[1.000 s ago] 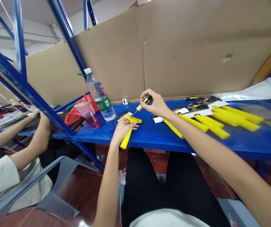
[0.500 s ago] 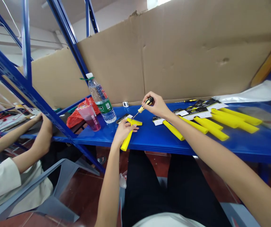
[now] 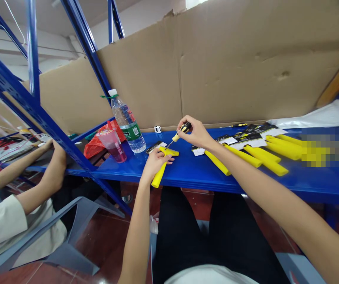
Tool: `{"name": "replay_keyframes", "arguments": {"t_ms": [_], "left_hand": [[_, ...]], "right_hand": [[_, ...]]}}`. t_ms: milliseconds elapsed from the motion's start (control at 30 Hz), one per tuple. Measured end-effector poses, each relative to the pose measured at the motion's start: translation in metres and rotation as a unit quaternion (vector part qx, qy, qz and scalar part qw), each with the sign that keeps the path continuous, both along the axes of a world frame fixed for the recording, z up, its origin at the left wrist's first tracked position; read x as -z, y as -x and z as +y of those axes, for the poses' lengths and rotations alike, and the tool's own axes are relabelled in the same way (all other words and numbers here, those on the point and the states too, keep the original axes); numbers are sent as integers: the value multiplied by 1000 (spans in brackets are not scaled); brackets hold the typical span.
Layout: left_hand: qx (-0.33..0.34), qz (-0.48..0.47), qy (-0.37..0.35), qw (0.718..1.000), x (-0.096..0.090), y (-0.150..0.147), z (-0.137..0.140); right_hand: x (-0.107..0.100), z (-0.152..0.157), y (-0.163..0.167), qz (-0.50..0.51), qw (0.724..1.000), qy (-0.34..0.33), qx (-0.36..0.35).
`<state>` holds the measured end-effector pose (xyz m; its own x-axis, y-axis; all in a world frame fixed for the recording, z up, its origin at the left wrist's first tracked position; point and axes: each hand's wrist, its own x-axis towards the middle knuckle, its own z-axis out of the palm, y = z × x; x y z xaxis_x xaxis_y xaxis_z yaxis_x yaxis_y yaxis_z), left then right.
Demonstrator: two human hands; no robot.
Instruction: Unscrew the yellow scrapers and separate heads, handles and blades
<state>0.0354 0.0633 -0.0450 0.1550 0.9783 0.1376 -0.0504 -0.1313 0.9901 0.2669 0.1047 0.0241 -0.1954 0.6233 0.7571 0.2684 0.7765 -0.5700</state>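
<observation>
My left hand (image 3: pixel 153 165) is closed around a yellow T-shaped plastic handle (image 3: pixel 159 176), whose grip slants down toward the table's front edge. Between the fingers of my right hand (image 3: pixel 197 133) is a screwdriver (image 3: pixel 176 137) with a black and pale yellow handle. Its thin shaft slopes down to the left, and the tip meets the head of the yellow handle. A small black and white card (image 3: pixel 156 146) lies just behind my left hand. Whether a screw sits under the tip is too small to tell.
Several yellow handles (image 3: pixel 265 159) and black and white cards (image 3: pixel 248 140) lie to the right, near another screwdriver (image 3: pixel 239 125). A water bottle (image 3: pixel 131 132) and pink cup (image 3: pixel 113 148) stand left. A blue post (image 3: pixel 68 152) separates me from a co-worker's arms (image 3: pixel 46 169). Cardboard (image 3: pixel 231 67) walls the back.
Both hands stay nearly in place, with the screwdriver tip still at the yellow handle's head. The screwdriver's grip sits slightly differently in my right fingers, and the view has shifted a little.
</observation>
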Motion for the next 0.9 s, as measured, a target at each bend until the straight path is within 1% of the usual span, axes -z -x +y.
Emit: {"name": "replay_keyframes", "arguments": {"t_ms": [233,333,400,567,733,833,900], "left_hand": [[7,0,-11,1000,1,1,1],[4,-1,-13,1000,3,1,1],[4,-4,-13,1000,3,2,1],[6,-4,-14,1000,3,1,1],[-3,-3,-4,1000,2,0,1],[0,-2,-5,1000,3,0,2],[1,-1,-6,1000,4,0,2]], "right_hand": [[-1,-3,0,-24,1000,-15,10],[-4,-5,0,-37,998,-41,-39],[-5,-6,0,-48,996,-43,-61],[-3,-5,2,-34,999,-24,-7],[-2,-2,2,-43,998,-32,-31],[-2,0,0,-36,999,-16,-17],[-2,2,-1,-30,999,-10,-28]]}}
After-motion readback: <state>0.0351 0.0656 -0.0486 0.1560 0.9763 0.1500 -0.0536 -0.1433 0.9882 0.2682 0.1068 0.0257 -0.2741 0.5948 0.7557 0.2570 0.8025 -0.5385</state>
